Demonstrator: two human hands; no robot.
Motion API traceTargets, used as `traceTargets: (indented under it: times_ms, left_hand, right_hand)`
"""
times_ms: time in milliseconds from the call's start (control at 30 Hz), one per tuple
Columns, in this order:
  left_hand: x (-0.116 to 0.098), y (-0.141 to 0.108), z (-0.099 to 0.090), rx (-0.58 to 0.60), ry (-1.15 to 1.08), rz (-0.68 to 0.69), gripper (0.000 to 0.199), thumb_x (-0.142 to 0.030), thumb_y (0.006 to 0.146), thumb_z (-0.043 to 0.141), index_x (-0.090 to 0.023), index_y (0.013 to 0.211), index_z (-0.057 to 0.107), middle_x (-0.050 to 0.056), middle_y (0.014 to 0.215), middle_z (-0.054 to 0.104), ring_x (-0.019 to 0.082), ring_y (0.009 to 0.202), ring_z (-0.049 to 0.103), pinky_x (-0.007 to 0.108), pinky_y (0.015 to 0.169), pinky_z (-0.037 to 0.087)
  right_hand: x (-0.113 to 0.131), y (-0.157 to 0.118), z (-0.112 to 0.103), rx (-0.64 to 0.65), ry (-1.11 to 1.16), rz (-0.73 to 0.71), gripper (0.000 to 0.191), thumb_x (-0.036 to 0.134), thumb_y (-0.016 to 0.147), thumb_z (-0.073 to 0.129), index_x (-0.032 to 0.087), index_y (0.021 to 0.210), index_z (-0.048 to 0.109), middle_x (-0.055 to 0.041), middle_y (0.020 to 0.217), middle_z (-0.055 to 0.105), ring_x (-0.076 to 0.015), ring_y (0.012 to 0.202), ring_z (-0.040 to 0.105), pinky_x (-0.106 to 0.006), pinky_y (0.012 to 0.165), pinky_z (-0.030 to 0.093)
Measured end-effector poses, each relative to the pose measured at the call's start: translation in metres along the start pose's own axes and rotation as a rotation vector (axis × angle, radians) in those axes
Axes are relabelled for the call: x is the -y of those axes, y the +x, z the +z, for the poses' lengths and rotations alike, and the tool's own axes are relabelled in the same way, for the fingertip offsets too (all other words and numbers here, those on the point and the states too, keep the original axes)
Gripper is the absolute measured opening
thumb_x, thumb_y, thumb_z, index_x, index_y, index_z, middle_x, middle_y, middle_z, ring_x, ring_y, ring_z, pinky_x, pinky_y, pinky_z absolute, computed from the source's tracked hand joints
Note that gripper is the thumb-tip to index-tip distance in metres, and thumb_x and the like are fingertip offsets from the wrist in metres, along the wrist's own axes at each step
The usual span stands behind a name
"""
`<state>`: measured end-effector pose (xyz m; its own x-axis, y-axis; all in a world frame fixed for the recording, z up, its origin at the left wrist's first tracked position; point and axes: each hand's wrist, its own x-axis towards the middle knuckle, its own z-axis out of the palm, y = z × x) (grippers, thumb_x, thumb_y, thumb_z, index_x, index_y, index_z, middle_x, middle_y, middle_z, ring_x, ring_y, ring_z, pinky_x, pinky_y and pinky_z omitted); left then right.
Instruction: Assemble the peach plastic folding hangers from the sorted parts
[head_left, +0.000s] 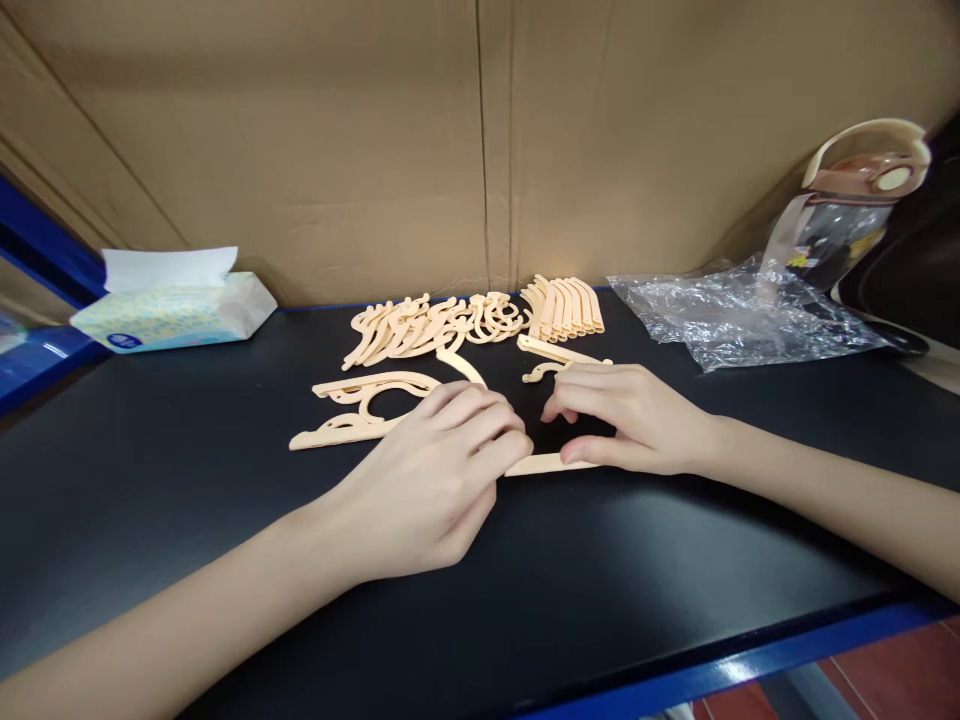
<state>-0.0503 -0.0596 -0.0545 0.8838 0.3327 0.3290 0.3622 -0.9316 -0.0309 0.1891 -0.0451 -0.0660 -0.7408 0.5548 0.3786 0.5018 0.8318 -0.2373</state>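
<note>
My left hand (450, 460) is closed, its curled fingers at the left end of a cream plastic hanger arm (544, 464); its fingertips are partly hidden. My right hand (630, 420) has its thumb apart from its bent fingers, with the thumb on the right end of that arm. Behind the right fingers lies another hanger arm (559, 350), partly covered by the hand. Left of my left hand lie several joined hanger pieces (375, 385), their right ends hidden under it. A cream hook (459, 365) sticks out just above the left knuckles.
Loose hooks and curved pieces (405, 330) lie heaped at the back, beside a neat row of hanger arms (566, 308). A tissue pack (180, 312) stands at left. Clear plastic bags (757, 315) and a bottle (847, 220) are at right. Cardboard (337, 140) walls the back.
</note>
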Motion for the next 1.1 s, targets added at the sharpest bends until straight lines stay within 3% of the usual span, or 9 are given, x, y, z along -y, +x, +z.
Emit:
traceTargets:
  times_ms: [267, 367, 500, 633, 767, 900, 1100]
  left_hand:
    - [0.005, -0.002, 0.009, -0.007, 0.054, -0.138, 0.031, -0.002, 0.085, 0.04, -0.019, 0.103, 0.058, 0.009, 0.135, 0.045, 0.03, 0.133, 0.028, 0.05, 0.105, 0.031]
    - [0.005, -0.004, 0.011, -0.002, 0.012, -0.189, 0.029, -0.003, 0.087, 0.038, -0.02, 0.103, 0.057, 0.009, 0.138, 0.041, 0.028, 0.13, 0.033, 0.045, 0.102, 0.036]
    - [0.003, -0.005, 0.009, -0.002, -0.077, -0.207, 0.022, -0.008, 0.088, 0.037, -0.017, 0.096, 0.055, 0.01, 0.131, 0.048, 0.022, 0.116, 0.048, 0.038, 0.094, 0.043]
    - [0.001, -0.002, 0.007, -0.004, -0.083, -0.139, 0.018, -0.009, 0.087, 0.037, -0.017, 0.086, 0.053, 0.009, 0.116, 0.058, 0.021, 0.109, 0.051, 0.036, 0.089, 0.043]
    - [-0.001, 0.001, 0.005, -0.018, -0.062, -0.126, 0.015, -0.024, 0.089, 0.048, -0.018, 0.076, 0.05, 0.006, 0.104, 0.062, 0.02, 0.097, 0.055, 0.033, 0.079, 0.043]
    - [-0.003, 0.002, 0.005, 0.029, -0.054, -0.142, 0.019, -0.035, 0.087, 0.056, -0.018, 0.081, 0.048, 0.005, 0.098, 0.064, 0.02, 0.086, 0.057, 0.033, 0.072, 0.042]
    - [-0.003, 0.002, 0.006, 0.055, -0.063, -0.094, 0.013, -0.029, 0.088, 0.054, -0.019, 0.085, 0.046, 0.004, 0.099, 0.063, 0.02, 0.09, 0.058, 0.033, 0.075, 0.04]
  right_hand:
    - [-0.003, 0.001, -0.002, -0.02, -0.086, 0.085, 0.037, 0.044, 0.096, 0.037, 0.016, 0.085, 0.06, -0.0025, 0.077, 0.061, -0.0129, 0.069, 0.053, -0.025, 0.063, 0.036]
    - [-0.005, 0.002, -0.001, -0.04, -0.104, 0.113, 0.037, 0.043, 0.096, 0.037, 0.016, 0.085, 0.06, -0.0029, 0.078, 0.062, -0.0132, 0.07, 0.054, -0.025, 0.063, 0.036]
    - [-0.006, 0.003, 0.0, -0.091, -0.123, 0.143, 0.033, 0.04, 0.095, 0.04, 0.016, 0.083, 0.059, -0.0024, 0.075, 0.061, -0.0136, 0.071, 0.054, -0.025, 0.063, 0.036]
    - [-0.006, 0.003, 0.001, -0.107, -0.116, 0.155, 0.029, 0.037, 0.095, 0.042, 0.017, 0.083, 0.058, -0.0018, 0.074, 0.06, -0.013, 0.07, 0.054, -0.025, 0.062, 0.036]
    - [-0.006, 0.004, 0.002, -0.096, -0.108, 0.168, 0.029, 0.036, 0.095, 0.042, 0.017, 0.081, 0.058, -0.002, 0.075, 0.06, -0.0123, 0.067, 0.052, -0.024, 0.061, 0.036]
    - [-0.007, 0.004, 0.004, -0.088, -0.097, 0.143, 0.028, 0.035, 0.095, 0.043, 0.016, 0.081, 0.058, -0.0024, 0.075, 0.058, -0.0131, 0.07, 0.052, -0.025, 0.063, 0.037]
    - [-0.008, 0.003, 0.005, -0.077, -0.114, 0.127, 0.027, 0.034, 0.095, 0.042, 0.016, 0.082, 0.058, -0.0023, 0.076, 0.058, -0.0132, 0.071, 0.051, -0.025, 0.062, 0.036]
